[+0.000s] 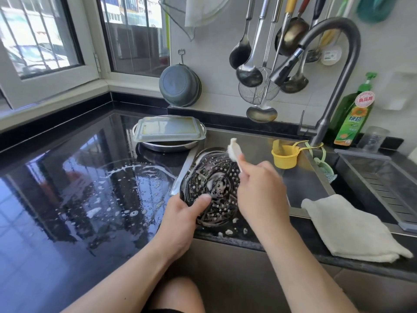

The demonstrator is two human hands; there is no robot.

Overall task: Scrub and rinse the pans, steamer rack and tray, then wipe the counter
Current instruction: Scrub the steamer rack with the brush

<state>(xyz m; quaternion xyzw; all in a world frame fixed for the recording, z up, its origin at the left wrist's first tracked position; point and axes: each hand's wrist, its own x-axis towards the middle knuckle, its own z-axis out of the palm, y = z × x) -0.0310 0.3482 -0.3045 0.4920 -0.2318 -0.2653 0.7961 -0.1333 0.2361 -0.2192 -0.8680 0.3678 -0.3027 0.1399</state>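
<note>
Suds spattered the black counter [67, 188] at lower left, unwiped, while at centre the left hand [182, 213] gripped the soapy rack [212, 184], the right hand [259, 190] pinched a cloth [234, 150], and tray [167, 128] and pan [167, 146] waited behind, apparently unwashed.

Daylight enters from the windows [47, 37] at the upper left and makes the scene bright. The view outside is overexposed and nearly white in parts. The black counter [67, 188] acts like a mirror: it shows strong glare and clear reflections of the window frames, and the wet foam spots on it shine. The hanging ladles [248, 71] and the faucet [334, 71] carry small highlights. Shadows are soft and weak. The wide-angle lens bends straight lines near the edges, and the forearms look stretched at the bottom. The right hand [259, 190] is slightly blurred; the corners are softer than the centre.
</note>
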